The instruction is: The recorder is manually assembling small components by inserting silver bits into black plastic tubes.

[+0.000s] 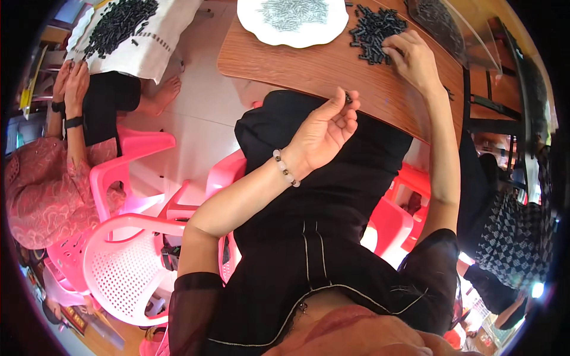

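Observation:
My left hand (325,132), palm up with a beaded bracelet at the wrist, is held over my lap by the table's near edge. Its thumb and fingertips are closed on a small black tube-like piece (348,98). Across the brown wooden table (285,64), my right hand (415,62) touches the right side of a pile of short black tube-like pieces (371,32). Its fingers are bent together; what lies between them is hidden. Left of the pile stands a white plate with a wavy rim (297,40), covered with many tiny clear or silvery slivers.
A clear plastic box (469,35) stands at the table's far right. On the left, another person's hands (75,83) rest by a cloth-covered table (160,50) bearing another black pile (122,24). Pink plastic chairs (127,267) stand to my left; another person is at the right.

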Tool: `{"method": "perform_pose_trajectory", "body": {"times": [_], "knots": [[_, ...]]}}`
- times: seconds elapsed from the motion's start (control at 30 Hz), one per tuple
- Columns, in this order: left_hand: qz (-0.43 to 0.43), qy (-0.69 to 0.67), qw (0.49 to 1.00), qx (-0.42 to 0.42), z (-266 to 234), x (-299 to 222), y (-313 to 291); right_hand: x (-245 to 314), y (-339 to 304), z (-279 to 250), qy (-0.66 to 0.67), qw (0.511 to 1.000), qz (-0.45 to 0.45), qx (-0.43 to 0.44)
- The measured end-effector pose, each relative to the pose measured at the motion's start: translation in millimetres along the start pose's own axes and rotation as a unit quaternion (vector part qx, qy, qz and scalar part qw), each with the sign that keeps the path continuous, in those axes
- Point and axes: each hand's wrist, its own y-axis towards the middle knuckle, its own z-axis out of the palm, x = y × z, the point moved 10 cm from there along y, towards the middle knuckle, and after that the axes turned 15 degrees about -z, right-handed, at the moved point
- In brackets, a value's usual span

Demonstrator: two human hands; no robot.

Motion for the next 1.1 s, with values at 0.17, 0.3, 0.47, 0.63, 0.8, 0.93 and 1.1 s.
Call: {"method": "perform_pose_trajectory", "body": {"times": [0.17, 0.3, 0.47, 0.63, 0.8, 0.93, 1.1], "knots": [[-0.001, 0.0, 1.0, -0.004, -1.0, -1.2, -1.8, 3.5, 2.9, -2.8, 0.009, 1.0, 0.006, -0.025], [0.0, -0.001, 1.0, -0.006, -0.1, -1.9, -1.8, -0.6, 1.0, -14.9, 0.034, 0.995, 0.022, -0.09], [-0.002, -0.006, 1.0, -0.015, -3.6, -0.7, -2.4, -6.4, -11.0, -16.9, 0.157, 0.97, 0.1, -0.153], [-0.026, -0.021, 0.999, 0.019, -1.8, 6.1, 7.5, -2.8, -33.5, 2.6, 0.299, 0.91, 0.207, -0.199], [-0.012, -0.046, 0.999, 0.021, -1.9, -2.1, -1.4, 62.3, -0.3, -13.7, 0.243, 0.951, 0.054, -0.183], [0.003, -0.006, 1.0, -0.003, 0.1, -1.6, -2.2, 84.0, -6.1, -26.1, 0.261, 0.944, 0.04, -0.197], [0.018, 0.026, 0.999, -0.02, 1.6, 0.4, -1.7, 91.1, -24.9, -21.5, 0.327, 0.923, 0.1, -0.178]]}}
